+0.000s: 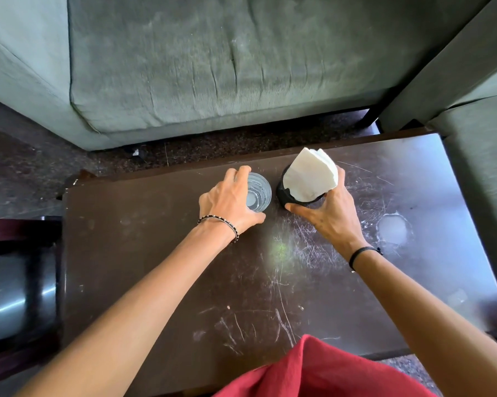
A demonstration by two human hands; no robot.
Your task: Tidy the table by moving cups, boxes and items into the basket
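A clear drinking glass stands on the dark scratched table near its far edge. My left hand is wrapped around its left side, thumb at the near rim and fingers over the far rim. Right of it stands a black round holder stuffed with white paper napkins. My right hand grips the holder from the right, thumb under its near side and fingers behind the napkins. No basket is in view.
A grey-green sofa runs along the far side of the table, and another cushion borders the right end. A dark glossy stool or side table sits at the left. Red cloth hangs at the near edge.
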